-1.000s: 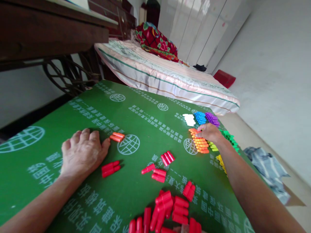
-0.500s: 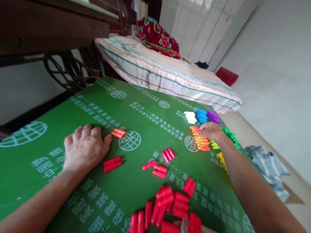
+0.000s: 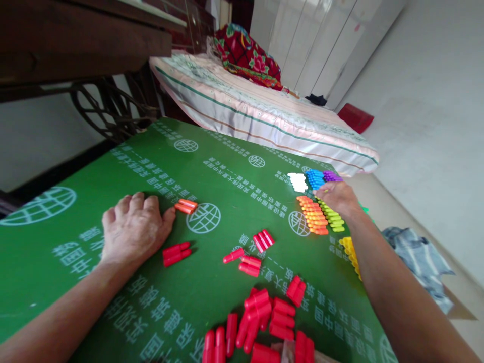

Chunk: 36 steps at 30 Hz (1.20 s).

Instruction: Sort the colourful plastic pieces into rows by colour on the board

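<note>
My left hand rests palm down on the green board, fingers slightly bent and holding nothing. Its thumb tip is beside two orange bullet-shaped plastic pieces, and a few red pieces lie to the right of the wrist. At the far right, my right hand has its thumb and fingertips pinched together over the upper end of a lime-green row. What the pinch holds is hidden. Close to it are an orange row, white pieces, blue pieces and partly covered purple pieces.
Many red pieces are heaped at the board's near edge, with smaller red groups mid-board. Yellow pieces lie partly under my right forearm. Beyond the green board stands a bed; a dark wooden table is at left.
My right hand has moved from the orange row slightly right and away from me, to the top of the lime-green row. My left hand stays in place.
</note>
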Each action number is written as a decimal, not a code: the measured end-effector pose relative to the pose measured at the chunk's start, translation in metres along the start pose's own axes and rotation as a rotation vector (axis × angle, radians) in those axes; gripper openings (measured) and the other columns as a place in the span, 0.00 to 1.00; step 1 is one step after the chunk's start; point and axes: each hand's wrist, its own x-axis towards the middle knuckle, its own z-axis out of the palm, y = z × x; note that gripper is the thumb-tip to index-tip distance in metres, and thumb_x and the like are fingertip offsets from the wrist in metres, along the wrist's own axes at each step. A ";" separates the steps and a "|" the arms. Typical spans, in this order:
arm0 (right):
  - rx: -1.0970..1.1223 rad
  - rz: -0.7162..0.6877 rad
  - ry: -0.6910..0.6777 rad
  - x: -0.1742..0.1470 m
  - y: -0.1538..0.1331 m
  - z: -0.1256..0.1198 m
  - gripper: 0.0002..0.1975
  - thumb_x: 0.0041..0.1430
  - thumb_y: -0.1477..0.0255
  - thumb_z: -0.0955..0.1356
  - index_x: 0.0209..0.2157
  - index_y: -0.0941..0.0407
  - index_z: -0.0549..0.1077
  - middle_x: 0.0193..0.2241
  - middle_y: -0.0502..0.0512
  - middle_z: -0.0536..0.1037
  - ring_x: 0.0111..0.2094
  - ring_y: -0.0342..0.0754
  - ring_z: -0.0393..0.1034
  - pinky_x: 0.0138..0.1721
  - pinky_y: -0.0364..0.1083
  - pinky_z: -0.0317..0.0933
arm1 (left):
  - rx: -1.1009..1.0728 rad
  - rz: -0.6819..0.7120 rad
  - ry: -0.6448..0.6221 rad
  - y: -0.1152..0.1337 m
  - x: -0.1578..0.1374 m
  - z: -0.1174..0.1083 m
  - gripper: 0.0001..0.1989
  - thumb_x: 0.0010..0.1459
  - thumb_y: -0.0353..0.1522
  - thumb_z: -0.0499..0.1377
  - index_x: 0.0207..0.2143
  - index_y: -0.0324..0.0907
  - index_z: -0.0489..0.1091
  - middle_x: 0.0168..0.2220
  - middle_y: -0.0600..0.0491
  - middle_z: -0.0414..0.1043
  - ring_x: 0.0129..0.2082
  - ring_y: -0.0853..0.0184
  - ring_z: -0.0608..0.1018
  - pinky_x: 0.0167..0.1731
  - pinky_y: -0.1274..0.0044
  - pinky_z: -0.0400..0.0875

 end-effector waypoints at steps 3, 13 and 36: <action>0.105 -0.054 0.024 0.001 -0.008 -0.001 0.14 0.53 0.60 0.69 0.34 0.54 0.79 0.34 0.56 0.81 0.37 0.53 0.75 0.37 0.46 0.63 | -0.007 0.010 -0.002 -0.001 -0.001 -0.001 0.33 0.60 0.46 0.36 0.51 0.32 0.64 0.59 0.34 0.59 0.61 0.44 0.58 0.56 0.55 0.58; 0.270 -0.509 -0.294 -0.055 -0.122 0.025 0.10 0.56 0.64 0.69 0.37 0.53 0.78 0.35 0.52 0.81 0.36 0.47 0.75 0.38 0.44 0.66 | 0.015 0.012 0.008 -0.002 0.001 0.003 0.34 0.59 0.47 0.35 0.52 0.32 0.63 0.59 0.34 0.59 0.61 0.44 0.59 0.56 0.56 0.59; -0.043 -1.000 -0.234 -0.127 -0.243 0.066 0.15 0.60 0.71 0.65 0.46 0.63 0.71 0.41 0.64 0.77 0.42 0.54 0.72 0.41 0.48 0.68 | 0.023 0.027 0.060 -0.006 -0.003 0.008 0.31 0.61 0.45 0.38 0.52 0.32 0.64 0.59 0.34 0.60 0.61 0.44 0.60 0.56 0.58 0.58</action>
